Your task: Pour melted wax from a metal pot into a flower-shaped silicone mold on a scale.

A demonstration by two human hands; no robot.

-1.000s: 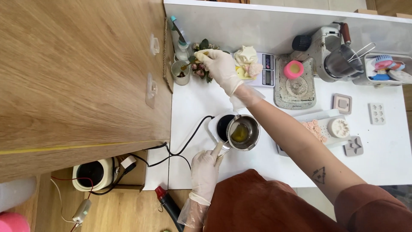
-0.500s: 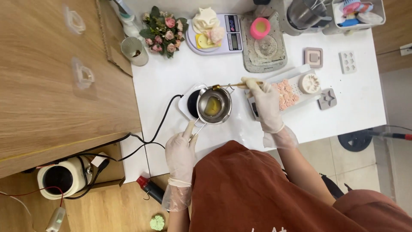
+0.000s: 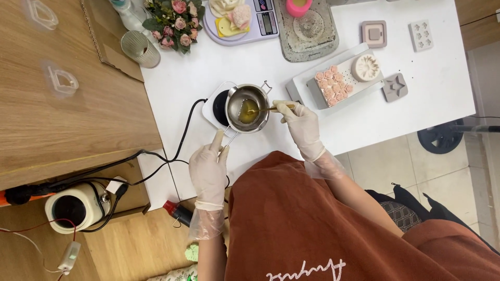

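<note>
Small steel pot (image 3: 248, 107) sitting on a little hotplate (image 3: 221, 106) near the front edge of the white table (image 3: 172, 93), toward its left end, with yellowish liquid inside. Left hand (image 3: 208, 169), gloved, closed around the pot's thin handle (image 3: 230, 139) right at the front edge, thumb and fingers wrapped snug. Right hand (image 3: 299, 125), also gloved, pinched shut on a slim stick (image 3: 260, 109) whose tip dips into the liquid; hand just beside the pot's right rim. Black cord (image 3: 179, 140) trailing off the hotplate over the front-left edge, down toward a white jar-like appliance (image 3: 73, 208) on the wooden floor. Further right along the table, a white tray (image 3: 302, 83) carrying a grey mould full of small pink rosettes (image 3: 333, 83) and a round pale flower mould (image 3: 365, 67); a grey star mould (image 3: 395, 87) just beside it. Along the back edge: a ribbed glass (image 3: 139, 49) and a bunch of pink roses (image 3: 174, 21) at the left corner, then a kitchen scale (image 3: 245, 21) with pale chunks on it, then a grey mat (image 3: 307, 28) with a pink cup (image 3: 299, 6). Rust-coloured apron (image 3: 312, 218) filling the bottom.
</note>
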